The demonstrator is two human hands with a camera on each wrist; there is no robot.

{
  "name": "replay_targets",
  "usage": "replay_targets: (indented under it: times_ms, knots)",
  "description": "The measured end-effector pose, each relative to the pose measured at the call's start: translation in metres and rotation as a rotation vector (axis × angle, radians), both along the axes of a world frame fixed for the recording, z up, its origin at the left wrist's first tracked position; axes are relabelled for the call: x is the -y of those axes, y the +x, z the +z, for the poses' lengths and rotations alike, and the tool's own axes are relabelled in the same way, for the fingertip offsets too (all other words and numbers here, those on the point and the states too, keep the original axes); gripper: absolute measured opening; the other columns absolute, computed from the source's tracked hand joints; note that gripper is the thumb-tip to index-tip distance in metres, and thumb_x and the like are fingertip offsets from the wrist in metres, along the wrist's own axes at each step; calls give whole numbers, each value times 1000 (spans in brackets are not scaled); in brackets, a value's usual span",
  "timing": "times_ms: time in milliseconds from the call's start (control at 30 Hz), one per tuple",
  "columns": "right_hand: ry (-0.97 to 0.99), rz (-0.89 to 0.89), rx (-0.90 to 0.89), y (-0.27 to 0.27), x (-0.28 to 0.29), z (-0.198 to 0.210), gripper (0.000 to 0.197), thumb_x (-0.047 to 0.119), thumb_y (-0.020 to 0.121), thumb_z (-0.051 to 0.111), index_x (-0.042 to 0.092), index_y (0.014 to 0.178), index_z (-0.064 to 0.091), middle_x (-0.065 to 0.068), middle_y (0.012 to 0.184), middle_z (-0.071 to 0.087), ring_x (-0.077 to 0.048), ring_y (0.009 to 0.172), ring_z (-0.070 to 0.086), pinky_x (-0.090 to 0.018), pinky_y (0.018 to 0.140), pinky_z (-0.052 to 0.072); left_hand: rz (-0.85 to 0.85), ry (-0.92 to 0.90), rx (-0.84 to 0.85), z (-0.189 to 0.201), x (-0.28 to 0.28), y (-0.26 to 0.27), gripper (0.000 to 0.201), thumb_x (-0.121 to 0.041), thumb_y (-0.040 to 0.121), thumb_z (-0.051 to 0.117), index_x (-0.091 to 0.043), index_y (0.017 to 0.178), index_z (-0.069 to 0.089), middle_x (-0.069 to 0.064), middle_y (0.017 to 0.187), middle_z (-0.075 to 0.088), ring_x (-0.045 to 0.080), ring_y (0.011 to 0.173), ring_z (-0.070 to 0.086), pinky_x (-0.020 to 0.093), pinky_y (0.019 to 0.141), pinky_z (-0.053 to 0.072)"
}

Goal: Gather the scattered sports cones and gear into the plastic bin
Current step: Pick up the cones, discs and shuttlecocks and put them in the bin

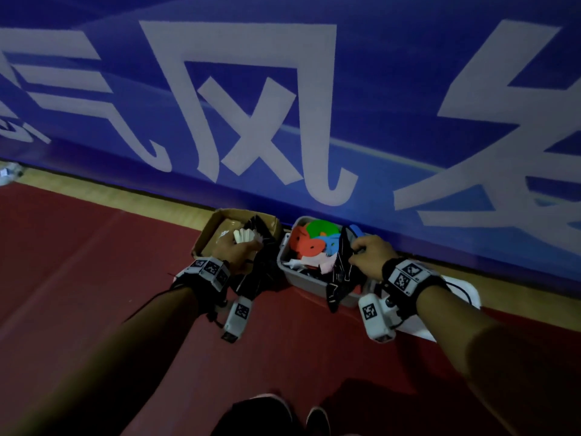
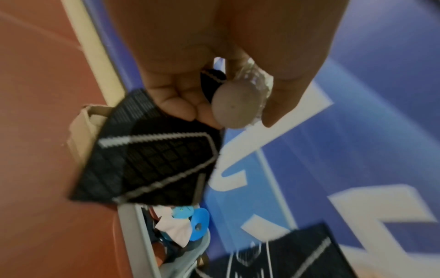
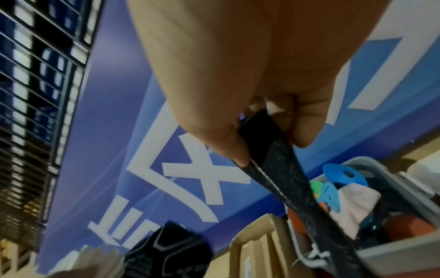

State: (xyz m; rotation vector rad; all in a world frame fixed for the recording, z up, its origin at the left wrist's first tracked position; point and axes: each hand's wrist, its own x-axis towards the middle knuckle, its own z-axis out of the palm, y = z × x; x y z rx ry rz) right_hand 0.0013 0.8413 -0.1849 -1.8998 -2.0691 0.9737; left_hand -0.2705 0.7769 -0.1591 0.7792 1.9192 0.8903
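Head view: the grey plastic bin (image 1: 301, 280) is sat on the red floor (image 1: 94, 262) right up against the blue banner (image 1: 377, 121), at about 12 o'clock from the person's shoes (image 1: 317, 420). It's already stuffed with flat disc cones, an orange one (image 1: 306, 243), a green one (image 1: 322, 228) and a blue one (image 1: 333, 243), plus some pale cloth (image 1: 323, 265). A black mesh piece (image 1: 341, 269) is draped over the bin's near rim at 3 o'clock and is pinched between the thumb and fingers of the right hand (image 1: 371, 251), which is seen up close in the right wrist view. At 9 o'clock of the bin, touching or nearly so, a cardboard box (image 1: 207, 237) is parked. Over it the left hand (image 1: 239, 250) is curled around a shuttlecock (image 2: 234, 105), its cork end seen in the left wrist view, and a second black mesh piece (image 2: 152, 161) with white stitching is gripped by the same fingers. A white lid-like thing (image 1: 452, 297) is lying at 4 o'clock of the bin, hard to tell what exactly.
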Motion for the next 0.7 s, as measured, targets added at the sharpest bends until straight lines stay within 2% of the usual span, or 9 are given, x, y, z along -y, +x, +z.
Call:
replay_targets:
  times_ms: [67, 133, 167, 200, 267, 333, 533, 600, 700]
  knots:
    - [-13, -14, -11, 6, -30, -13, 12, 7, 81, 66, 3, 91, 71, -14, 100, 65, -31, 88, 62, -23, 63, 38, 3, -58, 15, -13, -37, 4, 16, -14, 83, 73, -9, 91, 60, 14, 81, 61, 23, 61, 57, 26, 44, 52]
    - [-29, -38, -15, 10, -57, -24, 11, 10, 81, 66, 7, 91, 71, -9, 95, 67, -25, 84, 62, -19, 63, 35, -36, -86, 31, -29, -72, 9, 20, -17, 83, 73, -8, 93, 59, 15, 87, 63, 24, 66, 60, 36, 60, 58]
    - [-39, -58, -10, 14, -76, -29, 8, 11, 80, 66, 11, 86, 72, -7, 91, 67, -23, 82, 61, -18, 64, 36, -49, -93, 64, -35, -96, 15, 20, -17, 84, 73, -9, 95, 58, 15, 90, 63, 24, 68, 60, 38, 66, 57]
    - [-43, -66, -9, 16, -91, -33, 7, 12, 79, 67, 17, 79, 71, -5, 88, 67, -23, 82, 62, -18, 65, 37, -55, -101, 72, -43, -116, 17, 17, -17, 85, 71, -9, 92, 57, 14, 88, 63, 22, 66, 58, 33, 64, 57]
    - [-75, -81, 5, 22, -125, -45, 18, 14, 77, 67, 27, 66, 63, 0, 81, 65, -26, 82, 64, -22, 68, 43, -88, -122, 53, -60, -158, 23, 16, -18, 88, 67, -12, 80, 55, 10, 73, 59, 18, 58, 53, 19, 42, 48]
    - [-84, -109, 40, 26, -158, -53, 21, 15, 76, 66, 29, 63, 58, 3, 77, 63, -28, 82, 65, -26, 69, 47, -111, -150, 120, -77, -203, 29, 17, -15, 87, 68, -14, 78, 54, 12, 74, 57, 18, 57, 52, 17, 33, 42]
    - [-117, -156, 93, 24, -239, -67, 11, 15, 78, 66, 25, 77, 65, -6, 88, 70, -30, 87, 64, -27, 70, 46, -150, -245, 148, -111, -314, 45, 15, -15, 84, 73, -14, 80, 58, 14, 78, 60, 21, 59, 54, 21, 35, 44]
    - [-124, -138, 79, 18, -261, -75, 8, 17, 79, 66, 21, 84, 70, -7, 91, 71, -30, 88, 65, -24, 68, 42, -192, -264, 126, -116, -338, 51, 14, -18, 84, 73, -15, 82, 60, 14, 81, 62, 21, 63, 57, 22, 36, 46]
    - [-181, -113, 66, 6, -298, -89, 14, 23, 81, 65, 24, 93, 71, -2, 99, 71, -24, 93, 64, -20, 73, 42, -235, -288, 164, -132, -375, 54, 16, -16, 81, 75, -16, 85, 60, 15, 85, 64, 30, 71, 64, 32, 50, 54]
